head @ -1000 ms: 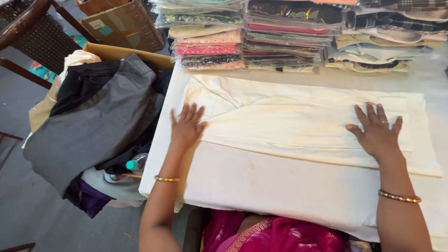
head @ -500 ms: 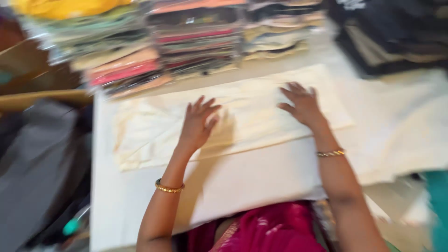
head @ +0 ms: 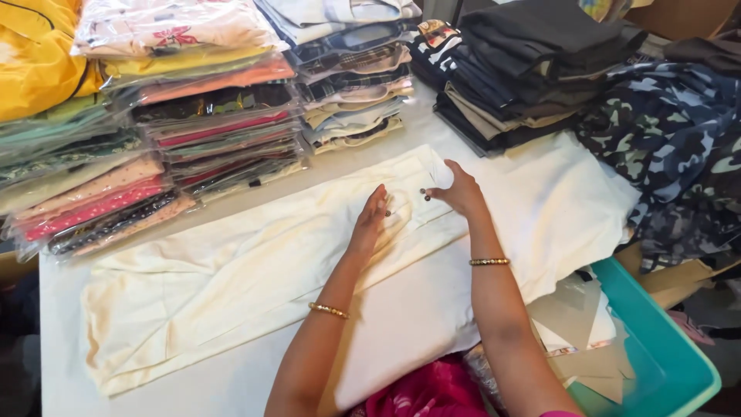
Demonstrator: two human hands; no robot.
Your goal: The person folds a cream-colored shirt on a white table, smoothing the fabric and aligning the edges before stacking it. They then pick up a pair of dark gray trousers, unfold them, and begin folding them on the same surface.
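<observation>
At the far left, a yellow garment (head: pixel 35 58) topped stacks of bagged folded clothes (head: pixel 154 147) along the back of the white-covered worktop (head: pixel 401 324). In front of them a cream garment (head: pixel 231 286) lay spread flat, running from the near left corner up toward the middle. The left hand (head: pixel 370 220) rested on its upper end, fingers straight and together, pressing the cloth without gripping it. Just beside it, the right hand (head: pixel 459 189) was pinched narrowly on the garment's edge near a small dark button (head: pixel 423 193). To do this well, the flat hand should probably hold the cloth still while the pinched edge was drawn taut, so no crease set in. Further right stood a pile of dark folded trousers (head: pixel 525 69), then camouflage fabric (head: pixel 671 147), and a teal bin (head: pixel 656 347) holding cardboard pieces at the near right.
</observation>
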